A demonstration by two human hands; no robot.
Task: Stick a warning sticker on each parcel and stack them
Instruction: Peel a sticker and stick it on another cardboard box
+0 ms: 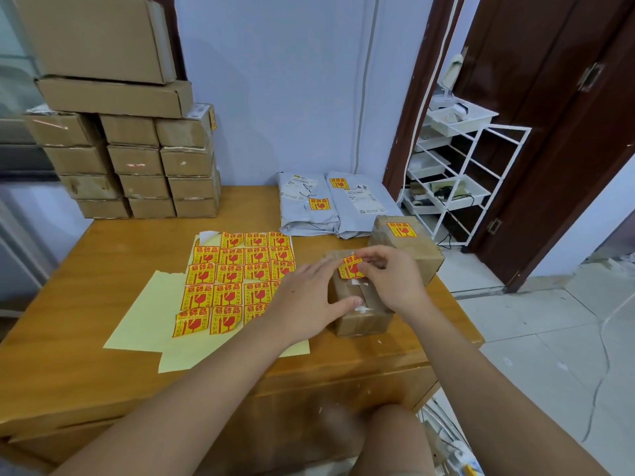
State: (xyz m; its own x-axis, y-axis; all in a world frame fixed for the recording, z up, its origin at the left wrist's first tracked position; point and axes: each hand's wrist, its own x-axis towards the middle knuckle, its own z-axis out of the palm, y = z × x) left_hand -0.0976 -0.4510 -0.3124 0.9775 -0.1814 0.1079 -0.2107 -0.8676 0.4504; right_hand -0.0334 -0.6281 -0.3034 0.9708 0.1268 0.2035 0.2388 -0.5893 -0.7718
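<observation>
Cardboard parcel (357,304), small, brown, box-shaped, glossy tape along its top seam, standing at the near right of the surface (86,304). Warning sticker (350,267), square, yellow with red print, partly laid on the parcel's top at its far edge; the right hand (388,280) pinches its right side with curled fingers, while the left hand (309,300) lies flat, fingers straight, against the parcel's left side and top. Second cardboard parcel (409,249), larger, just behind and to the right, one sticker on its top. Grey plastic mailer bags (330,207), two side by side at the far edge, soft and wrinkled, each bearing one sticker and a white label. Sticker sheet (237,280), pale yellow backing paper with five rows of stickers, some corners curling, one place at the top left peeled bare. Stacked cardboard boxes (137,159), far left corner, three columns of four, with larger flat cartons on top. Surface: varnished orange-brown wood. Room: pale blue wall, dark brown door frame, white wire rack (460,176), light tiled floor.
</observation>
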